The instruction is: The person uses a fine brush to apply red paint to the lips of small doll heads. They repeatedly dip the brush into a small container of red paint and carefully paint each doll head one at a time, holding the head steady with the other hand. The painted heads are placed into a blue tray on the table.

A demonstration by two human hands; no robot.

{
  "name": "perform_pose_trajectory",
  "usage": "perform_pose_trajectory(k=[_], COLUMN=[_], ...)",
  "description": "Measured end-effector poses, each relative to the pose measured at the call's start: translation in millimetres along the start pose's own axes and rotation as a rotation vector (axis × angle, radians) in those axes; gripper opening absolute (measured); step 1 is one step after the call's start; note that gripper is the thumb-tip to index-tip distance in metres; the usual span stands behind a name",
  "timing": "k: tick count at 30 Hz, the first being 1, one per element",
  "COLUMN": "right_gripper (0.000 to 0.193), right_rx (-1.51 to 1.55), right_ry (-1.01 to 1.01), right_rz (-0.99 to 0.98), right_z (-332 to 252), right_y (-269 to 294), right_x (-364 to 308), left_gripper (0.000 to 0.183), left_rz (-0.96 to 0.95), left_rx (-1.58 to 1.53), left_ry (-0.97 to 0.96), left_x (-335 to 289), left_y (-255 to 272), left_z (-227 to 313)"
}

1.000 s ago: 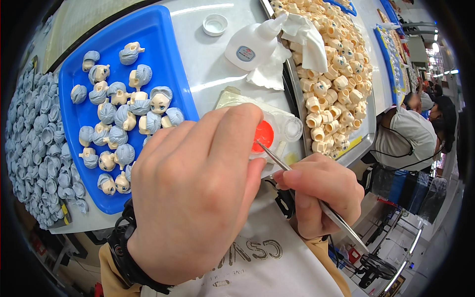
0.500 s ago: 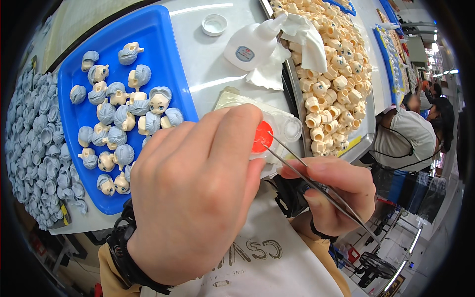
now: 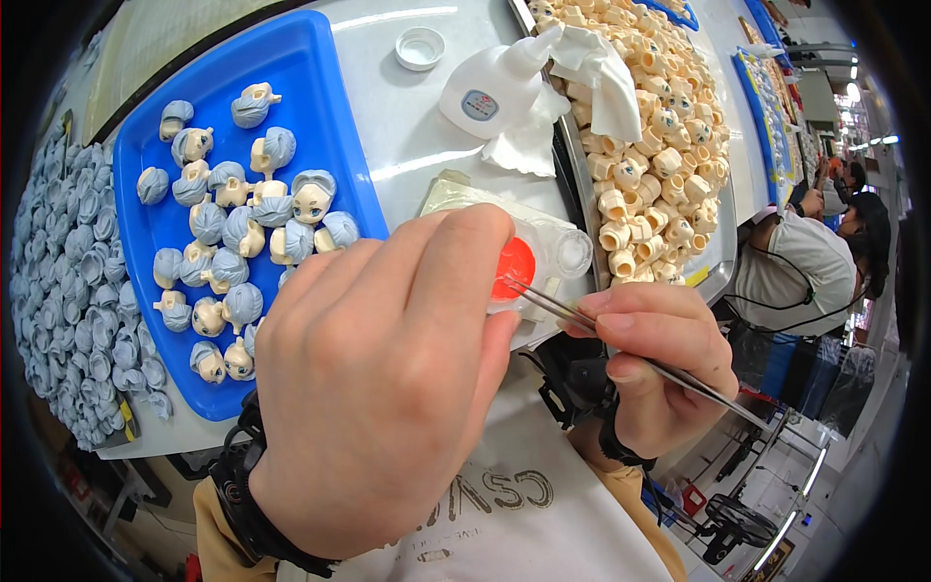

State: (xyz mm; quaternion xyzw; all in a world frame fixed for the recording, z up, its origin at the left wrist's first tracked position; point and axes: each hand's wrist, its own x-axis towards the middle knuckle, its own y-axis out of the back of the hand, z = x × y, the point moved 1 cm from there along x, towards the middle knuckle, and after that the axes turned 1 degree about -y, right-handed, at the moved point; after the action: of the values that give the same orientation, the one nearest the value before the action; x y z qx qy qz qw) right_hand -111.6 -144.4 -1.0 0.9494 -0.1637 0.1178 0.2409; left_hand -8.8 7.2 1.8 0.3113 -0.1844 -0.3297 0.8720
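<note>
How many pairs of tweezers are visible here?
1: the metal tweezers, in the right hand, tips at the round red patch beside the left hand; whether they touch it is unclear. Others could be hidden behind the left hand.

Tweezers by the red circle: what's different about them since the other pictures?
The back end of the tweezers has swung up and right in the picture, and the right hand shifted slightly right, keeping its grip. Their tips, spread apart half a second ago, are closer together now at the red circle. The left hand, blue tray and white bottle stayed put.
</note>
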Motion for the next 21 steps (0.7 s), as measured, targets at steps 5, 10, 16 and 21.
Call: perform_pose_trajectory(k=[5,10,16,21], right_gripper=[0.028,0.032,0.033,0.029], right_rx=[0.02,0.028,-0.085,-0.061], right_ry=[0.012,0.058,0.216,0.129], right_rz=[-0.035,-0.019,0.105,0.05], right_z=[1,1,4,-5], right_y=[0,-4,-9,-5], right_x=[1,-7,-6,0], left_gripper=[0.038,0.039,0.039,0.039], left_rz=[0.008,0.008,-0.016,-0.01], left_rx=[0.005,0.024,0.026,0.028], left_ry=[-0.004,-0.01,-0.008,-0.001], left_x=[0,-1,-1,-1], left_y=[-1,-1,1,0], left_z=[-1,0,1,1])
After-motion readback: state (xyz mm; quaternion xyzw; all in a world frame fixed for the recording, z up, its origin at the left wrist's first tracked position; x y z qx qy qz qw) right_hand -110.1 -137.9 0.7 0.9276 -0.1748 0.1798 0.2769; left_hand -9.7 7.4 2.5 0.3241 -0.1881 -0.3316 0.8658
